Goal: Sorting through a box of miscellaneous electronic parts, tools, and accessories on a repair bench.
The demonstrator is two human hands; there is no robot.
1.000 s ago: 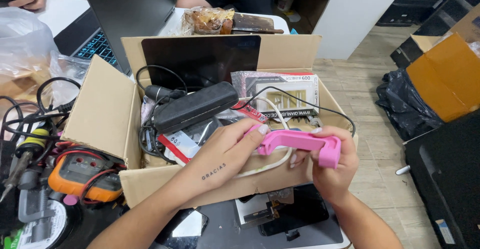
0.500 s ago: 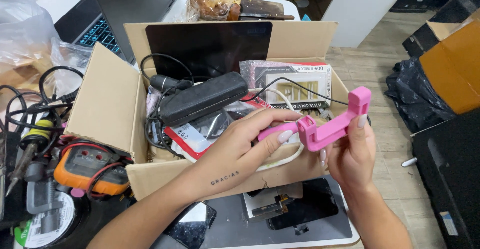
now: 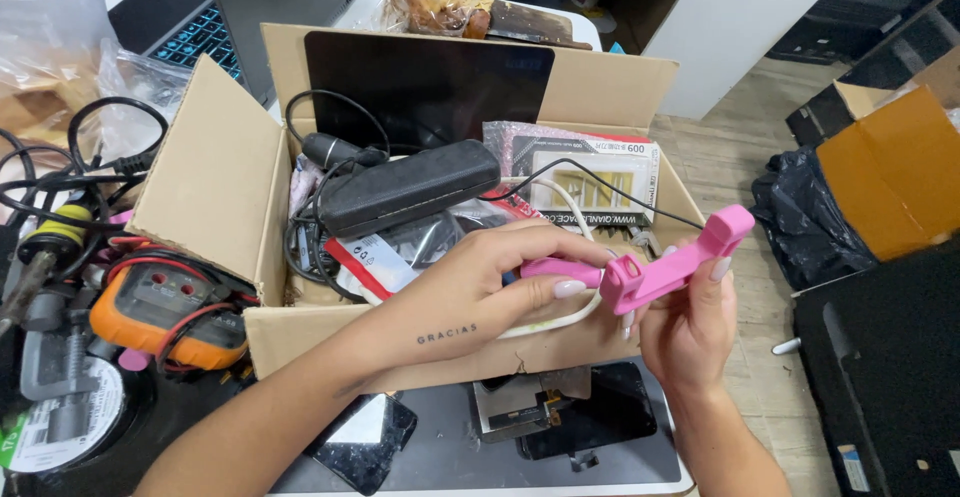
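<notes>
The pink plastic clamp-shaped holder (image 3: pixel 668 265) has been tilted up from level since a second ago. It is pinched between both grips above the open cardboard box (image 3: pixel 215 182): left hand (image 3: pixel 490 292) closed on its stem, right hand (image 3: pixel 690 327) closed beneath its bracket.

Dark worktop (image 3: pixel 180 427) carries open cardboard box (image 3: pixel 215 192). Left of box: orange multimeter (image 3: pixel 165 312) with red leads, black cables (image 3: pixel 60 172), tape roll (image 3: pixel 50 432). In front of box: grey flat panel (image 3: pixel 450 457), dark broken screen piece (image 3: pixel 360 442) lying on it. Behind box: laptop (image 3: pixel 200 27), food in clear wrap (image 3: pixel 440 7). Wooden floor (image 3: pixel 740 147) at right holds black bag (image 3: pixel 805 217).
</notes>
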